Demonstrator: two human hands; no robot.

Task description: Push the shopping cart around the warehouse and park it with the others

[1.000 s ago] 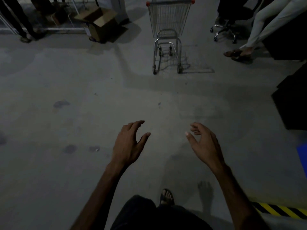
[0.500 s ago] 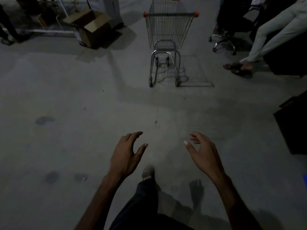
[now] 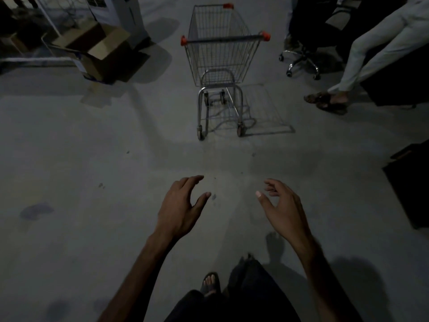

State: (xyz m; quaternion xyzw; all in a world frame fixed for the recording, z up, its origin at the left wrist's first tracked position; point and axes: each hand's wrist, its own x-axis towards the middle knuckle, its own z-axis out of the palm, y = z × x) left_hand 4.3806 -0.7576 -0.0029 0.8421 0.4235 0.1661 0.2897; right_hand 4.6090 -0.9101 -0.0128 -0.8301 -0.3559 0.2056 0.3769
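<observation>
On the dim concrete floor (image 3: 69,159) the shopping cart (image 3: 222,63) stands alone, well ahead of the person, whose left hand (image 3: 180,211) and right hand (image 3: 282,211) reach forward, fingers loosely spread and holding nothing, so gripping the handle (image 3: 224,39) seemingly comes next.

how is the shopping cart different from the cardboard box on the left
The shopping cart is see-through wire mesh on wheels; the cardboard box is solid-walled and rests straight on the floor. The cart stands square to the camera, handle nearest; the box sits skewed, flaps open. The cart stands alone in open floor; the box is close beside a white unit. Both look empty, though the box's inside is dim.
</observation>
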